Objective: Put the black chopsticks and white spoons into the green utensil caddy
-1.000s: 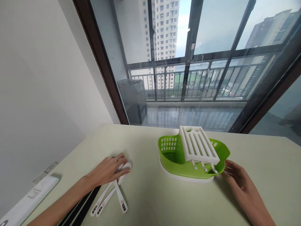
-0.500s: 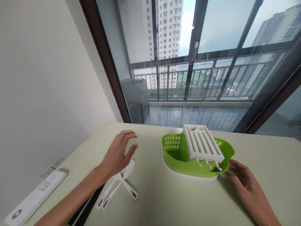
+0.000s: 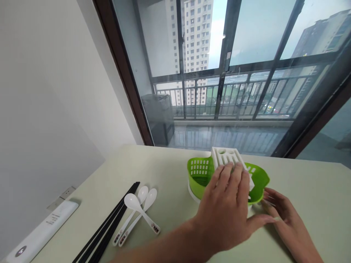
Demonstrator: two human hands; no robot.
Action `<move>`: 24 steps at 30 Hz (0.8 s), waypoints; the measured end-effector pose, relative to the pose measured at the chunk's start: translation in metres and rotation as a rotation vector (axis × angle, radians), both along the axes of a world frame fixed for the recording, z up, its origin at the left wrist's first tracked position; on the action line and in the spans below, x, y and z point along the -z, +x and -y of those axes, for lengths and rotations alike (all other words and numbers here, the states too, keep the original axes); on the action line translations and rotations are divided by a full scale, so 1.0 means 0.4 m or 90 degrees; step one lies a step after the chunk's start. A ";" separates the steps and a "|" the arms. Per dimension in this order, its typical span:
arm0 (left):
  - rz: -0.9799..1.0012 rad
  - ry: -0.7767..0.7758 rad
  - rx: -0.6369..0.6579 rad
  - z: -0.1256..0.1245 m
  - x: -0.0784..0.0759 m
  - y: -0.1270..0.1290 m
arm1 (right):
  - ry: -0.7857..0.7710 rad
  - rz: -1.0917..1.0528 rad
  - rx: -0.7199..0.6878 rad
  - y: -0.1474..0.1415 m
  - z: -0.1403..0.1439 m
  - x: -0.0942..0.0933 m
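Your left hand (image 3: 229, 208), fingers spread, lies flat across the white rack (image 3: 225, 157) atop the green basket (image 3: 200, 174), mid-table (image 3: 170, 168). Your right hand (image 3: 285, 215), fingers loose, touches the basket's right rim. Rack's long axis runs away from you.

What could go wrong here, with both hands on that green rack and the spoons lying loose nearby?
1. The left hand lies over the tilted white slotted insert and hides most of it; pressing there might tip the green rack.
2. The right hand only touches the rack's right edge, so the rack may slide on the table.
3. The left forearm spans the table near the white spoons and black chopsticks; pulling back could sweep them.
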State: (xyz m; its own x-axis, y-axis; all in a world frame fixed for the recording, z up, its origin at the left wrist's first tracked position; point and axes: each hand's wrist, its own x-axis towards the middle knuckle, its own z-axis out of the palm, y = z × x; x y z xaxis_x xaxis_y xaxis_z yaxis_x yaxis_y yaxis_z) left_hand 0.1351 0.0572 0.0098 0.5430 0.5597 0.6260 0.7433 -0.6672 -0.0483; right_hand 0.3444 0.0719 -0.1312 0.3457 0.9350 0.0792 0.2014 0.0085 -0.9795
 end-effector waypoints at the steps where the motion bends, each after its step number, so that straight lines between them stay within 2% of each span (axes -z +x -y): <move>1: 0.007 0.004 0.007 -0.008 0.000 -0.013 | -0.007 -0.001 -0.003 -0.001 0.000 -0.003; 7: 0.052 0.035 -0.003 -0.064 -0.019 -0.134 | -0.040 -0.008 0.003 -0.003 0.000 -0.006; 13: 0.055 0.077 -0.073 -0.128 -0.025 -0.349 | -0.023 -0.008 -0.007 0.000 -0.001 0.007; 17: 0.061 0.097 -0.134 -0.148 -0.026 -0.481 | -0.015 0.006 -0.007 0.004 -0.001 0.019; 20: 0.050 0.081 -0.160 -0.149 -0.034 -0.549 | -0.006 0.023 -0.014 0.009 -0.004 0.034; 24: 0.034 0.055 -0.195 -0.143 -0.050 -0.605 | -0.012 0.029 -0.023 0.013 -0.008 0.042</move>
